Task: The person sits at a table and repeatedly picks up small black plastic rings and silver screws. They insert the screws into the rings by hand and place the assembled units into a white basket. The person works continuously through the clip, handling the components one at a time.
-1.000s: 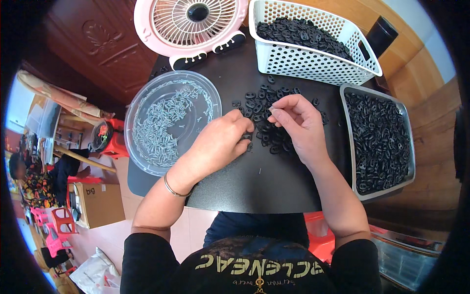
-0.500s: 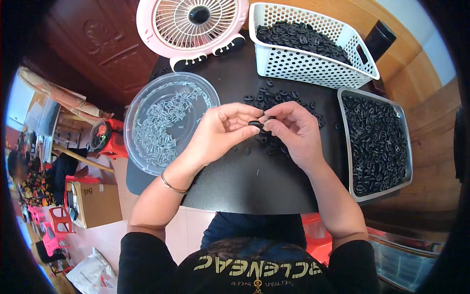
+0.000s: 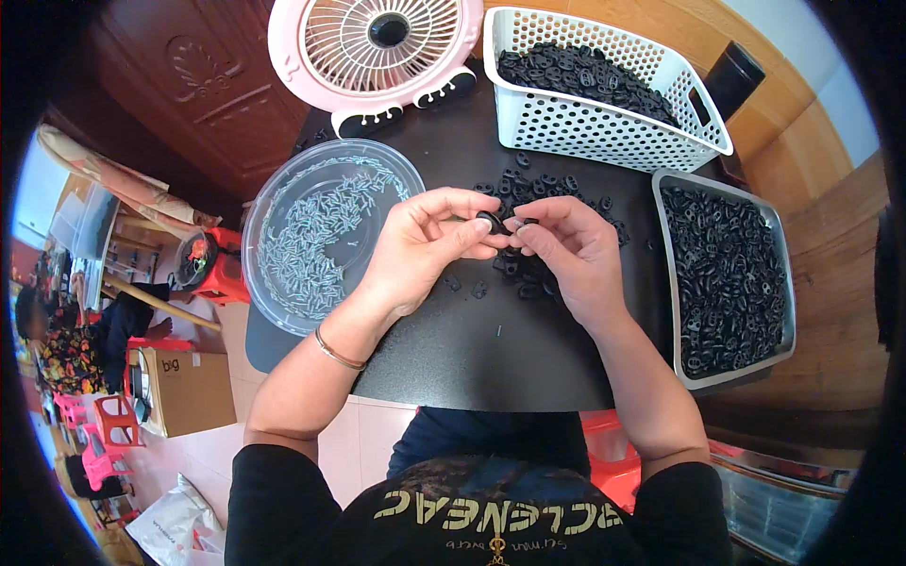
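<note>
Black ring-shaped part (image 3: 491, 222) — that is what I have pinched between the fingertips of both hands, raised just above the middle of the black table (image 3: 472, 349). My left hand (image 3: 425, 245) comes in from 8 o'clock, thumb and forefinger closed on the left side of the part. My right hand (image 3: 566, 250) comes in from 4 o'clock, its fingertips pressed together against the part's right side; whether they also hold something smaller of their own I cannot tell. The two hands touch at the fingertips. A thin bangle (image 3: 337, 351) sits on my left wrist.

Directly under and beyond my hands, toward 12 o'clock, lies a loose heap of black parts (image 3: 543, 189) spread on the tabletop, with a few strays near my right palm. At 9 o'clock from the hands stands a clear round bowl (image 3: 274, 212) holding many small silvery pins (image 3: 316, 231), just beside my left wrist. At 3 o'clock, a grey rectangular tray (image 3: 661, 283) is filled with more of the black pieces, near my right forearm. At 1 o'clock a white perforated basket (image 3: 604, 127) holds another load of black pieces. At 11 o'clock a pink table fan (image 3: 377, 42) lies tilted back at the table's far edge — its dark feet rest on the tabletop.
</note>
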`<state>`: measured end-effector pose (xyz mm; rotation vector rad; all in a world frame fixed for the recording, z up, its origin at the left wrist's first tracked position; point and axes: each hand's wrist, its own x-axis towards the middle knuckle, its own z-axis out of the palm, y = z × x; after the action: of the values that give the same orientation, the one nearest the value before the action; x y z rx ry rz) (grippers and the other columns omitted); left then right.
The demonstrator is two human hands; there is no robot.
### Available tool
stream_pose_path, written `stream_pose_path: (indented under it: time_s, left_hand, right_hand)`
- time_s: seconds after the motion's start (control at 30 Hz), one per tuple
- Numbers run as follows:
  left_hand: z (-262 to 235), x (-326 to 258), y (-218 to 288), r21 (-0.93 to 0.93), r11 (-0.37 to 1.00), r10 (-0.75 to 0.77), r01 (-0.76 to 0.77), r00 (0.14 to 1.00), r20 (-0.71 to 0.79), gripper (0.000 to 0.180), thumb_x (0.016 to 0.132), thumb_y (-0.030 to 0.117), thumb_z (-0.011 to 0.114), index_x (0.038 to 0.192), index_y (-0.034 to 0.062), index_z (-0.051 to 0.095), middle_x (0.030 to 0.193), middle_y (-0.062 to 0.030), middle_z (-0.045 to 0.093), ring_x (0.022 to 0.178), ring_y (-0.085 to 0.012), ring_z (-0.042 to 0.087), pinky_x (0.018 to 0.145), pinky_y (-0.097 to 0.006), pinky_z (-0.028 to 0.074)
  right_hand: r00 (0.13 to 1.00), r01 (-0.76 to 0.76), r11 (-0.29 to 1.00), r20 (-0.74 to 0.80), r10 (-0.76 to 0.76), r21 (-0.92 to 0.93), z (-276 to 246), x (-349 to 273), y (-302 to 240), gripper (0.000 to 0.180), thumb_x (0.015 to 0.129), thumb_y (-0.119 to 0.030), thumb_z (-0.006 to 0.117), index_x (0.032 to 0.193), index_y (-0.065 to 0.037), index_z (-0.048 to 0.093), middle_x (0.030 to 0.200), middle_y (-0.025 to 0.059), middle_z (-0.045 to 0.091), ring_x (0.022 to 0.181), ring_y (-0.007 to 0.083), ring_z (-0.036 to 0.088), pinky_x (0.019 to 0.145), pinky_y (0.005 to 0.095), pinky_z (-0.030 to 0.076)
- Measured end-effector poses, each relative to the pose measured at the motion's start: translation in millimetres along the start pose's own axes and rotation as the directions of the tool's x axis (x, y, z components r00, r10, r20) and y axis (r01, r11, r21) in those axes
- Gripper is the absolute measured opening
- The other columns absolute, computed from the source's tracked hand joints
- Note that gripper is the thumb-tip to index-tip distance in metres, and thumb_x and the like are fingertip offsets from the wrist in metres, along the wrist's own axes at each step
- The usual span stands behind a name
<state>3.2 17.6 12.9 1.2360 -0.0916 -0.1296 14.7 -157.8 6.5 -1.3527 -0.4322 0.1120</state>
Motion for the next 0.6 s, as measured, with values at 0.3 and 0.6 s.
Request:
stream_pose_path:
  time_s: [0.3,0.6]
  left_hand:
    - [-6.5,1.9,-3.7,-0.063,0.996,0.070,-0.066,0.995,0.075,0.016,0.081,-0.002,0.057,0.097,-0.0029,0.056,0.092,-0.0117,0.060,0.080,-0.0178,0.063,0.073,-0.024,0.053]
    - [-3.2,0.2,2.6,-0.127,0.992,0.019,-0.010,0.997,0.070,0.014,0.081,-0.003,0.057,0.094,0.0015,0.056,0.092,-0.0083,0.061,0.084,-0.0157,0.061,0.077,-0.026,0.052]
  right_hand:
    - [1.000,0.001,1.000,0.025,-0.001,0.003,1.4,-2.1,-1.5,0.018,0.081,0.001,0.058,0.099,0.001,0.057,0.091,0.0070,0.062,0.085,0.0105,0.059,0.077,0.0217,0.046]
    - [0.999,0.023,0.999,-0.041,-0.024,-0.032,2.5,-1.4,-1.7,0.018,0.080,0.003,0.058,0.098,-0.001,0.058,0.089,0.0049,0.061,0.081,0.0095,0.059,0.073,0.0217,0.047]
